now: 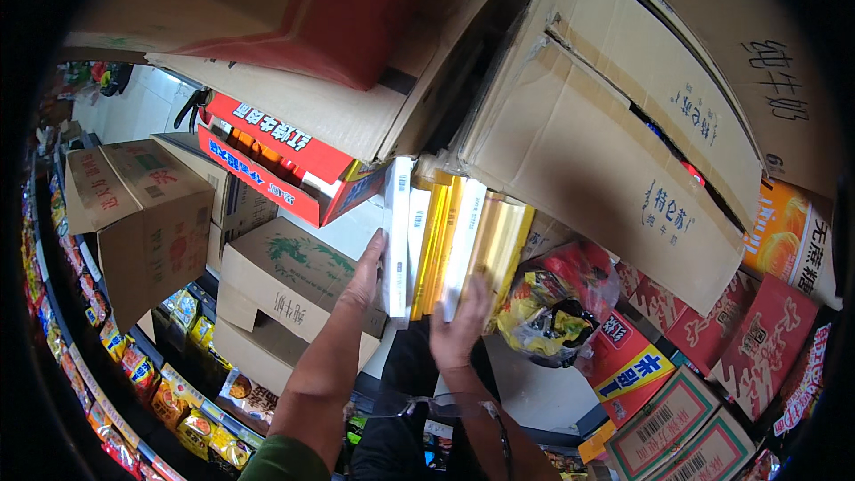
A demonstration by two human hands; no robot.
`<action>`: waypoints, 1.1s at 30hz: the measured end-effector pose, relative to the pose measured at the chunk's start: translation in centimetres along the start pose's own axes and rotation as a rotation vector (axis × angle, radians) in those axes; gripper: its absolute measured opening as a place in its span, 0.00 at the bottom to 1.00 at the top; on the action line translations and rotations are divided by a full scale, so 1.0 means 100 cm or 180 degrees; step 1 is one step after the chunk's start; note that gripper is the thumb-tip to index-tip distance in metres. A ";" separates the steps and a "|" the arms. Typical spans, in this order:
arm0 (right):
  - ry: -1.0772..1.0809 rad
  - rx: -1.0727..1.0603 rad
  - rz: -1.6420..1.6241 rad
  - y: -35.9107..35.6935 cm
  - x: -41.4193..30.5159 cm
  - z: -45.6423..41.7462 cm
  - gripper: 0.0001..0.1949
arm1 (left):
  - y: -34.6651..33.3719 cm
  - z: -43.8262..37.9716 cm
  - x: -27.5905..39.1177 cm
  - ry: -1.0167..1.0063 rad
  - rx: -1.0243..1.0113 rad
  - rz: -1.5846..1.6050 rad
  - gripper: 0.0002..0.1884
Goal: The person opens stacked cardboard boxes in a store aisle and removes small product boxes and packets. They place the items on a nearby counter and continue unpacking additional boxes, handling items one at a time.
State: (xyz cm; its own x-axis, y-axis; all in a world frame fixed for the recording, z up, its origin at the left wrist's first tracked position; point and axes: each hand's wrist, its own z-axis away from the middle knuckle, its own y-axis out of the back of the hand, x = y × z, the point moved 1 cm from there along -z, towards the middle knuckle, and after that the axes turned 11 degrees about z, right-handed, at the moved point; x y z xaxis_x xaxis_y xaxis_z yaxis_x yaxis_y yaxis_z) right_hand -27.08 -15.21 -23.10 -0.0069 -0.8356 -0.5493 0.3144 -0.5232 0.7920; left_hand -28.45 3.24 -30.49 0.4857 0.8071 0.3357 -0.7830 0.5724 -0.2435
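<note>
A row of slim white and gold cartons (435,247) stands on edge before me, below a large cardboard box. My left hand (366,274) lies along the left side of the outermost white carton (399,240); its fingers are mostly hidden behind that carton. Blurred, my right hand (461,324) is at the near end of the row, fingers apart, by another white carton (466,240) and a clear-wrapped gold pack (497,234). Whether it touches them is hard to tell.
Big cardboard milk cartons (601,120) rise at the right. A red noodle box (280,153) with a torn-open front is at the left, above brown boxes (287,280). A plastic bag of packets (558,307) sits on the right. Snack shelves (194,407) curve along the lower left.
</note>
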 end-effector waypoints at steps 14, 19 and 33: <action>-0.1269 -0.0527 -0.1827 -0.025 0.076 -0.062 0.38 | 0.055 -0.036 -0.014 -0.0032 -0.0914 0.1137 0.36; -0.1609 -0.0972 -0.2539 -0.023 0.079 -0.064 0.35 | 0.068 -0.047 -0.014 0.0511 -0.1095 0.1017 0.34; -0.1959 -0.1146 -0.2808 -0.028 0.095 -0.067 0.34 | 0.075 -0.057 -0.027 0.1127 -0.1317 0.0979 0.37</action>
State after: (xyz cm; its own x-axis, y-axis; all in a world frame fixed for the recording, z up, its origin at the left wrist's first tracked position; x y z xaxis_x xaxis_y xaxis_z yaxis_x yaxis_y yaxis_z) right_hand -21.64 -20.58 -32.33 -0.7956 -0.1912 -0.5748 0.2227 -0.9748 0.0161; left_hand -33.42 6.23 -38.40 0.4169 0.9022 -0.1106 -0.7264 0.2576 -0.6371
